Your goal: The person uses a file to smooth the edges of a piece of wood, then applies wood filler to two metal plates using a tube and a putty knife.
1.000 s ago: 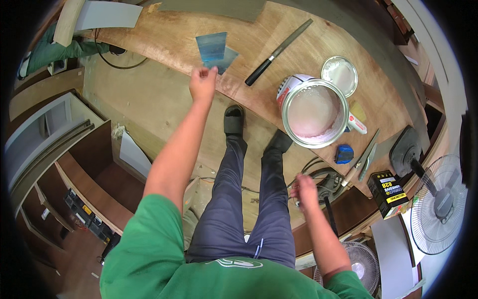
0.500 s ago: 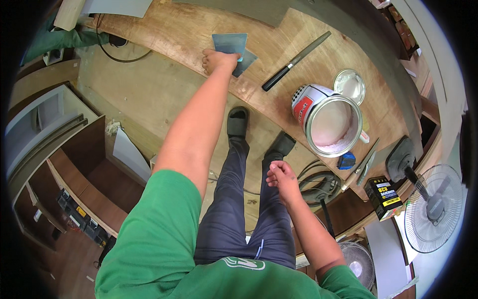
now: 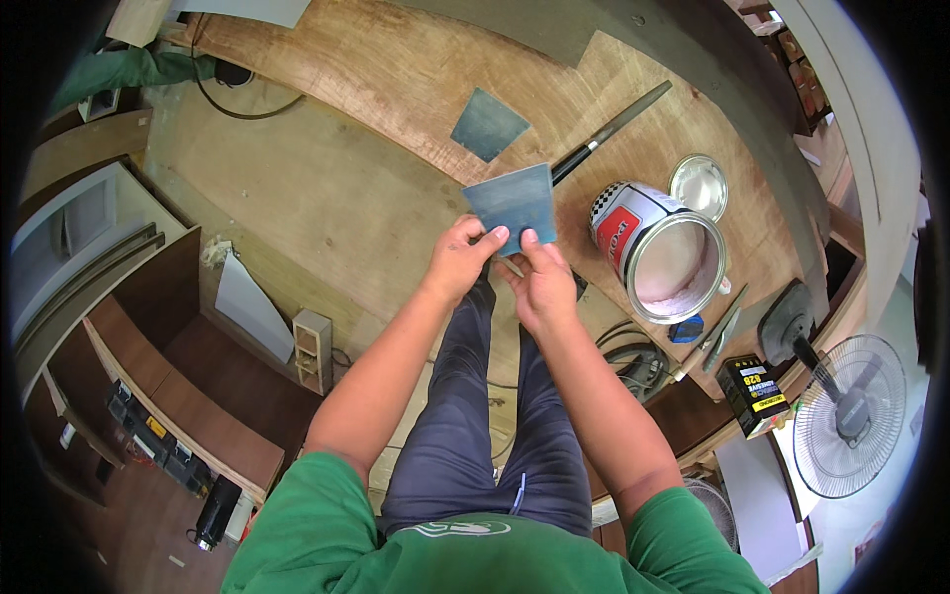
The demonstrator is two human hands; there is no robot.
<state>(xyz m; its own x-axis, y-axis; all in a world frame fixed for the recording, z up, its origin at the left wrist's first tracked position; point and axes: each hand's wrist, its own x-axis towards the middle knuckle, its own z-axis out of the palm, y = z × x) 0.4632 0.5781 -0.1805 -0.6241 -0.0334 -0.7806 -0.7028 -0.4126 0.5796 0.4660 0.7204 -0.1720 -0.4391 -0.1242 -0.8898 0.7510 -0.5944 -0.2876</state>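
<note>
A thin blue-grey putty spreader (image 3: 515,203), wider at its far edge, is held up in front of me by both hands. My left hand (image 3: 459,261) pinches its near left corner with the thumb on top. My right hand (image 3: 544,282) grips the near right part, thumb also on top and fingers underneath. A second blue-grey spreader (image 3: 490,125) lies flat on the wooden board (image 3: 396,84) just beyond. Partly covered by the held spreader is a long, flat, dark-bladed tool (image 3: 625,121) with a black handle, which looks like a file.
Right of my hands stands an open can (image 3: 616,218) of pale pinkish paste, its lid (image 3: 699,186) behind it. Nearby are a blue lump (image 3: 687,329), narrow tools, a black-and-yellow box (image 3: 754,394) and a fan (image 3: 851,411). Cabinets (image 3: 178,386) stand left. Another person's green sleeve (image 3: 139,71) shows far left.
My left hand has lifted one spreader off the board and brought it nearer and to the right. My right hand, formerly empty, has come up and taken hold of it too.
</note>
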